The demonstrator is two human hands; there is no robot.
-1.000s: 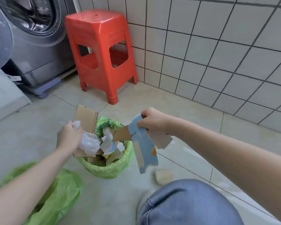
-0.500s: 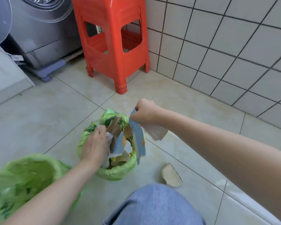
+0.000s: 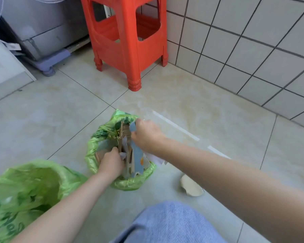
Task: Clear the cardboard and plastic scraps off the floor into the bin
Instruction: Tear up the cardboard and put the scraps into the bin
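Looking down from the head cam, I see both hands over the bin (image 3: 95, 155), a small one lined with a green bag that folds over its rim. Left hand (image 3: 111, 163) is down inside the bin mouth, fingers curled around white plastic and brown cardboard (image 3: 124, 137), gripping them. Right hand (image 3: 147, 134) sits at the bin's far-right rim, fist closed on a blue printed card scrap (image 3: 137, 158) that hangs down into the bin. A torn white piece (image 3: 156, 159) sticks out under the right wrist, over the rim; I can't tell whether the hand holds it too. Hands are close together, not touching as far as I can see.

One pale cardboard scrap (image 3: 190, 187) lies on the floor (image 3: 42, 120) just right of the bin, near my right forearm, apart from the bin. A second green bag (image 3: 30, 186) sits open at lower left, beside the left forearm. My knee in blue striped fabric (image 3: 174, 225) fills bottom center.

Red stool (image 3: 128, 41) stands behind the bin, against the tiled wall (image 3: 244, 41). Grey washer (image 3: 42, 28) on a raised base is at upper left, next to the stool. White strips (image 3: 175, 126) of light or tape on the floor right of the bin; can't tell which.
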